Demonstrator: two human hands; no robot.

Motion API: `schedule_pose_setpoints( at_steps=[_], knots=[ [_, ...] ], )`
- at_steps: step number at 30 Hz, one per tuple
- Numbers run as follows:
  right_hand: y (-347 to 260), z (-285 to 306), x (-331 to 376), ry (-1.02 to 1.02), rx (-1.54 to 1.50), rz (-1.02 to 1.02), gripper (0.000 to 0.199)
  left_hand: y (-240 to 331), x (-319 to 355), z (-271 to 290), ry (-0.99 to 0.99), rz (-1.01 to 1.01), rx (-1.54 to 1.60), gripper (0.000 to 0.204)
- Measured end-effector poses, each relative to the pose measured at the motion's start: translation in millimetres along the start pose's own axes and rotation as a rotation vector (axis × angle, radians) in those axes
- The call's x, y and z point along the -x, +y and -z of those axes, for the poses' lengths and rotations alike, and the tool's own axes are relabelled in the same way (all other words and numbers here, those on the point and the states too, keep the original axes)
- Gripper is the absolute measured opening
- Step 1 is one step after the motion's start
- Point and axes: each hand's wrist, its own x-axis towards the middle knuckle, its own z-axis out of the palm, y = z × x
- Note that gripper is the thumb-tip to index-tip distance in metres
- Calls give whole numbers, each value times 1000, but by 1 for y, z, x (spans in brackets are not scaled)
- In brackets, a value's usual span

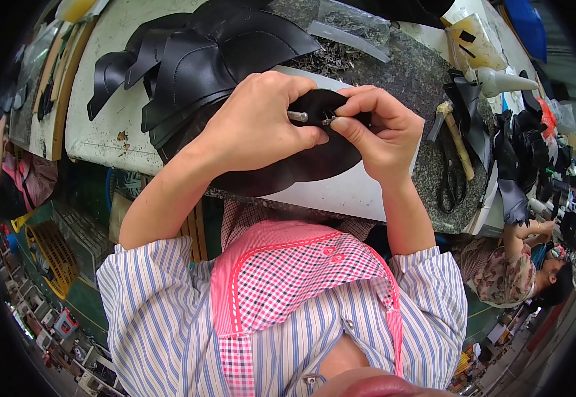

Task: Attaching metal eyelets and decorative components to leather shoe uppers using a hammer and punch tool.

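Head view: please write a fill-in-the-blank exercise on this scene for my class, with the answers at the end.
1. The left hand and right hand hold a curved piece coloured ____.
2. A metal rod sticks out from the ____ hand.
3. The scissors lie to the ____ of the right hand.
4. The apron covers part of a shirt patterned with ____.
Missing words: black; left; right; stripes.

Your shirt (152, 304): blue-and-white striped, wide sleeves (424, 278). Your apron (288, 281): pink, checked, red-trimmed, white-stitched along the curve.
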Motion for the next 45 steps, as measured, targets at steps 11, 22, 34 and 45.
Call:
schedule_pose_setpoints(
  at_steps=[11,22,34,45],
  knots=[
    [0,3,4,-46,-9,-38,14,3,2,-4,50,-36,-43,19],
    [-4,17,-6,-278,-306,-371,20,0,8,-9,156,-365,-236,27],
    [-8,14,5,-185,-115,-263,14,-6,9,-13,144,-348,-156,22],
    [6,2,26,68,-244,-169,14,-19,11,-42,414,-593,-317,13]
  ],
)
